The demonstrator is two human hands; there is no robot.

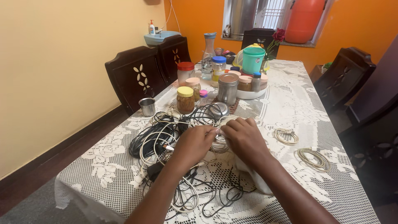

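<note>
At frame centre I see the left hand (194, 143) and right hand (244, 139) both pinching a white cable (219, 143) over the tangled cable pile (166, 137); coiled cords (313, 157) lie right.

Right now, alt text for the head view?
Left hand and right hand meet over a tangled pile of black and white cables on a lace-covered table, jars clustered behind, two coiled cords at right.

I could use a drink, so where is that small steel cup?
In the head view the small steel cup stands near the table's left edge, left of the tangled cables.
</note>
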